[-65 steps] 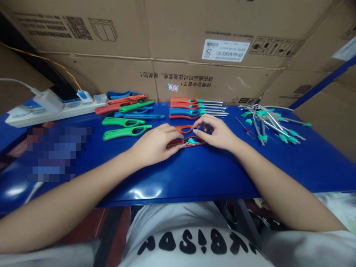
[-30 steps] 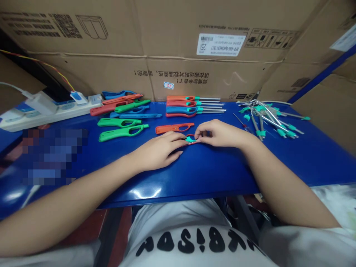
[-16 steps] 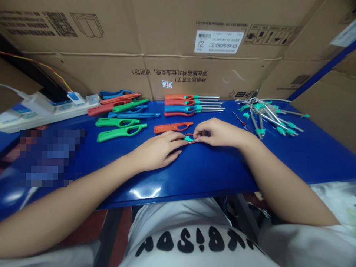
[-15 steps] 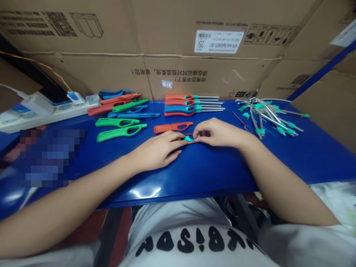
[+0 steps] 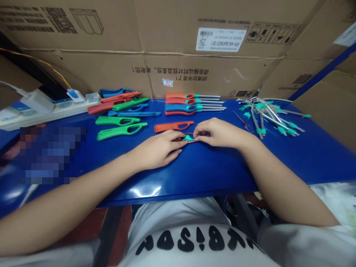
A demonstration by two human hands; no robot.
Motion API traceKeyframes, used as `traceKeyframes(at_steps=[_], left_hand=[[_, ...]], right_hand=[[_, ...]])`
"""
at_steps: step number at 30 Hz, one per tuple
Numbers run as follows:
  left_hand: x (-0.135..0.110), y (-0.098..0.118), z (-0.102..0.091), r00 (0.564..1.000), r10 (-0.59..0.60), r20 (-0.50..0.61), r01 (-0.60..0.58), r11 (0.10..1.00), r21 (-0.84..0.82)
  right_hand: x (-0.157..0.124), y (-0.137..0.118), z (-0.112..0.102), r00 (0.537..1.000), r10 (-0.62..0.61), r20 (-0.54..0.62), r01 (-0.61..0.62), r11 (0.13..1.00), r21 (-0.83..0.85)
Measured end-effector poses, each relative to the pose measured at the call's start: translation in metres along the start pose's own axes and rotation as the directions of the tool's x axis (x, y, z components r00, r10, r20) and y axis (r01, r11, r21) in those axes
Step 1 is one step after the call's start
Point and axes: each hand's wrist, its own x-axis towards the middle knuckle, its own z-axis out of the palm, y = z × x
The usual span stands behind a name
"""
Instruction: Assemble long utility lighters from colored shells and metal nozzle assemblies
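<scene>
Right hand (image 5: 204,132) has come down to the red shell (image 5: 191,142)

Head view: it lies just this side of the orange shell (image 5: 174,126), under the curled fingers of the left hand (image 5: 157,151). Right fingertips look pinched together; what they catch is hidden. Probably light, stiff plastic, best held by its edges. The orange shell crowds it; lighters (image 5: 179,108) lie beyond that shell, green shells (image 5: 109,134) left, metal rods (image 5: 255,122) right.

A partly hidden red handle shell (image 5: 190,134) lies crosswise, teal piece (image 5: 188,138) inside.
</scene>
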Motion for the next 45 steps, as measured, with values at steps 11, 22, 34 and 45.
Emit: traceKeyframes(at_steps=[11, 22, 34, 45], left_hand=[[0.0009, 0.0033, 0.0004, 0.999, -0.040, 0.017, 0.040, 0.999, -0.004], [0.0013, 0.0060, 0.0014, 0.999, -0.043, 0.027, 0.043, 0.999, 0.003], [-0.0010, 0.0001, -0.0001, 0.998, -0.054, 0.008, 0.055, 0.997, -0.053], [0.0005, -0.0001, -0.0013, 0.994, -0.107, 0.017, 0.108, 0.990, -0.096]], right_hand=[[0.0038, 0.0021, 0.0067, 0.999, -0.006, -0.035, 0.005, 1.000, -0.029], [0.0024, 0.0040, 0.0056, 0.999, -0.021, -0.029, 0.020, 1.000, -0.004], [0.0024, 0.0036, 0.0044, 1.000, -0.004, -0.024, 0.005, 0.999, 0.046], [0.0058, 0.0023, 0.0083, 0.998, -0.018, -0.053, 0.020, 0.999, 0.042]])
